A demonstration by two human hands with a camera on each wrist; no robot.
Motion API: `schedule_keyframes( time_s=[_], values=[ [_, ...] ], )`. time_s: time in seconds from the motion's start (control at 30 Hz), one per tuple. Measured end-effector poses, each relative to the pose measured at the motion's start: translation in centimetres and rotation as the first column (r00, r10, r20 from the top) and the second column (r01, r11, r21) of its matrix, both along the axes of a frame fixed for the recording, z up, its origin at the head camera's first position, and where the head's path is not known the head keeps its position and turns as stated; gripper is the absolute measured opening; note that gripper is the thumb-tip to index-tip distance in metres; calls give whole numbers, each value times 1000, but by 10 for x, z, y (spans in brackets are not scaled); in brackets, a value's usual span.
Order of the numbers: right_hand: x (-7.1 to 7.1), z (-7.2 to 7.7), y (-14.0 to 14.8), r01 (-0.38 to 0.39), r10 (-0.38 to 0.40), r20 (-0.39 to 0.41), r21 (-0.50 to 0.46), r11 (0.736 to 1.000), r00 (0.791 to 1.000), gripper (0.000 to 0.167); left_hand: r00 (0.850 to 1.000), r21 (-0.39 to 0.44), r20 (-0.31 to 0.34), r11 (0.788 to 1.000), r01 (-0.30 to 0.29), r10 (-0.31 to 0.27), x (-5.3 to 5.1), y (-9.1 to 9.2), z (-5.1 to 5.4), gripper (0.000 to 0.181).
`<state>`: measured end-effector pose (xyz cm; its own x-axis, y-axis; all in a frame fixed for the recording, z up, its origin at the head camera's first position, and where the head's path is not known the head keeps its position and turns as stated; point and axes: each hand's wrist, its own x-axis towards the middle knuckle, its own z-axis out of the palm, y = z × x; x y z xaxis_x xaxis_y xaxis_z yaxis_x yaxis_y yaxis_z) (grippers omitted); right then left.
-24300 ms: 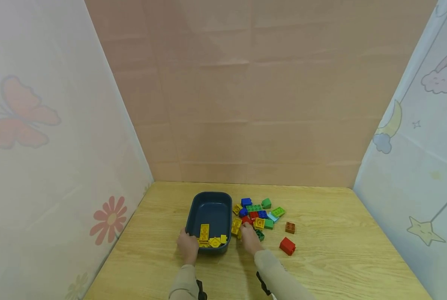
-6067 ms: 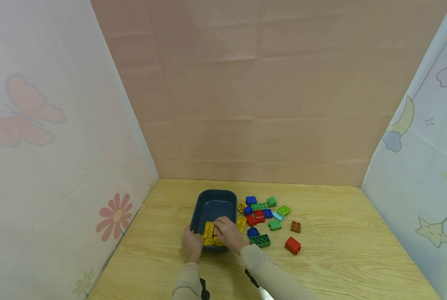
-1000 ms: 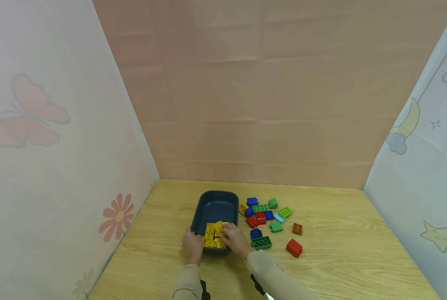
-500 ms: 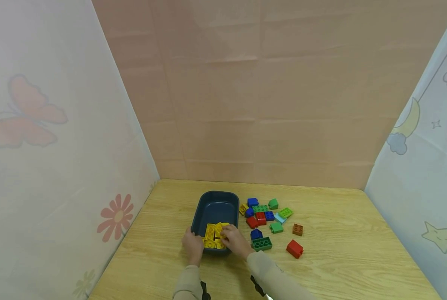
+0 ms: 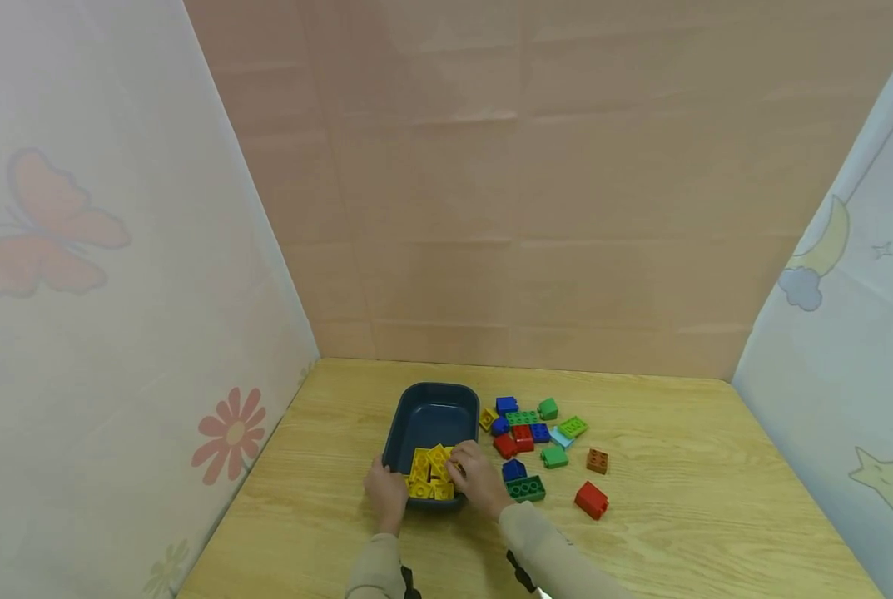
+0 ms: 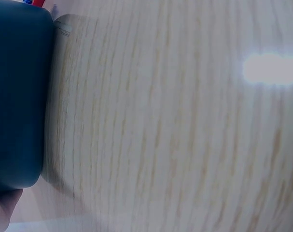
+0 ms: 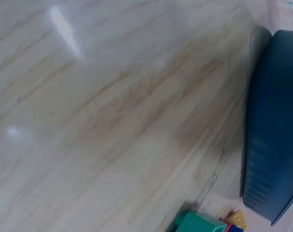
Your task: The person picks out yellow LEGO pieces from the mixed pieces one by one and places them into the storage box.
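A dark blue plastic tray (image 5: 440, 391) stands on the table with several yellow toy bricks (image 5: 419, 463) heaped at its near end. My left hand (image 5: 386, 492) grips the tray's near left rim; a bit of it (image 6: 1, 212) shows beside the tray (image 6: 18, 96) in the left wrist view. Over the tray's right rim reaches my right hand (image 5: 480, 481), its curled fingers pinching a yellow brick partly hidden beneath them. The right wrist view shows the tray's outer wall (image 7: 274, 125) but not the hand.
Right of the tray lie loose bricks: a yellow one (image 5: 488, 418), a dark green one (image 5: 526, 488), blue ones (image 5: 513, 470), red ones (image 5: 523, 438), lighter green ones (image 5: 554, 457), a brown one (image 5: 597, 461) and a separate red one (image 5: 592, 500). Walls of hanging sheets border the wooden table (image 5: 686, 499).
Since the earliest frame, more yellow bricks have come into the tray from the pile. Over the last second my right hand has shifted slightly right; my left hand has kept its grip.
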<state>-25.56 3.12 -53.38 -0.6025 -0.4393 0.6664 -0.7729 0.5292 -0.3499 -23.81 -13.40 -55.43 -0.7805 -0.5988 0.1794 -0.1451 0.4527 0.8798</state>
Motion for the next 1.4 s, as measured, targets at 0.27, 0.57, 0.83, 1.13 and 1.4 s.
schedule_keyframes(
  time_s=[0.27,0.57,0.83,1.13,1.4],
  values=[
    [-23,-6,22,220,-220,11,-35,975,975,5,1000,-23,-1,1000,-12,12,0,1,0,36],
    [-44,-3,44,283,-315,209,169,944,926,23,1000,-40,-15,999,-20,19,-1,1,3,35],
    [-57,1,50,192,-269,176,360,913,947,33,999,-38,22,999,-29,29,-1,1,2,35],
    [-66,9,54,121,-252,245,447,886,936,42,999,-41,-6,998,-47,47,-1,2,2,34],
    [-75,5,52,93,-237,246,483,871,940,44,999,-48,-5,998,-34,34,-2,0,-2,33]
  ],
)
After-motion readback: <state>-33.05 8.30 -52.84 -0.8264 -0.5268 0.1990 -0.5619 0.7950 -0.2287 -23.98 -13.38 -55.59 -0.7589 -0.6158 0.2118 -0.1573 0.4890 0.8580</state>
